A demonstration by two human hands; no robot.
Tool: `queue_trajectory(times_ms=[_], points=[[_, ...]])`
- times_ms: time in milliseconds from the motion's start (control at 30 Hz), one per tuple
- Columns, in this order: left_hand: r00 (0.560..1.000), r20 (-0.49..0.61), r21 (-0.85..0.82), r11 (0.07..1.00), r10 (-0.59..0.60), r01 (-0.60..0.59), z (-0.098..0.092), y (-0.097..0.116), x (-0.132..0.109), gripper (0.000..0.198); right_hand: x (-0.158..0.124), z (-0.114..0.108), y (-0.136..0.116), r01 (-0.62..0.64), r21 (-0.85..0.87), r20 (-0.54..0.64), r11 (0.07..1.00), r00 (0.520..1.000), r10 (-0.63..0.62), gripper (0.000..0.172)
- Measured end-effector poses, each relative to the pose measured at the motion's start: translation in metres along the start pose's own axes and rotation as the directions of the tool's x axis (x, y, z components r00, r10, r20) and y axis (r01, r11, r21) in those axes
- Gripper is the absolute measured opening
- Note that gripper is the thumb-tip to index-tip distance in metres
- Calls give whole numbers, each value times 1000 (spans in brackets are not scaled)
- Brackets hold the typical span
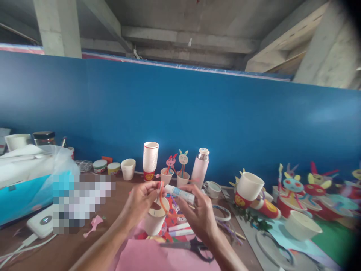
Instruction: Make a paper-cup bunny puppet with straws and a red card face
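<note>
Pinched in my left hand (141, 201) is a bent orange pipe cleaner (163, 201), its upper end curving over the fingertips. My right hand (200, 210) grips a white glue stick (180, 193) with a blue label, its narrow end pointing at the pipe cleaner. A white paper cup (154, 224) stands just below my left fingers, and the pipe cleaner hangs in front of its rim. Black-handled scissors (197, 246) lie under my right wrist, partly on pink paper (158, 259). Markers (180, 230) and coloured paper pieces are between the hands, partly hidden.
At the back are a stack of paper cups (150, 156), a pink thermos (200, 169) and cups holding paper animal figures (183, 158). More figures (293, 186) crowd the right side. To the left sit a plastic bag (62, 162) and a white device with a cable (42, 222).
</note>
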State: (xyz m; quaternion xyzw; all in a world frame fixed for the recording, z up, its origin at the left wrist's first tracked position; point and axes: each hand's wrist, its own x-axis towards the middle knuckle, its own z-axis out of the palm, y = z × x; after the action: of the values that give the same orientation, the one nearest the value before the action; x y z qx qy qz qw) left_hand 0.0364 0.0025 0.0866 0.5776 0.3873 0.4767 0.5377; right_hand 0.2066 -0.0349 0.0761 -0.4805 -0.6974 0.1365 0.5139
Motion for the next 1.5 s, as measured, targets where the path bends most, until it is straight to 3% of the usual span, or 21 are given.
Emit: queue_trajectory(times_ms=[167,367,667,1500], points=[[998,-38,100,994,49,-45,2,-4,2,25,-5,5,-6,174,-228,-53,958,980,-191,17],[996,-26,150,985,89,-84,3,-17,3,31,-6,12,-6,314,-351,-47,882,935,-351,16],[994,-10,135,985,111,-108,12,-15,-1,28,-6,14,-5,325,-452,-11,831,929,-369,14],[995,64,184,979,81,-91,11,-22,2,29,-7,16,-9,208,-629,-9,749,961,-275,13]])
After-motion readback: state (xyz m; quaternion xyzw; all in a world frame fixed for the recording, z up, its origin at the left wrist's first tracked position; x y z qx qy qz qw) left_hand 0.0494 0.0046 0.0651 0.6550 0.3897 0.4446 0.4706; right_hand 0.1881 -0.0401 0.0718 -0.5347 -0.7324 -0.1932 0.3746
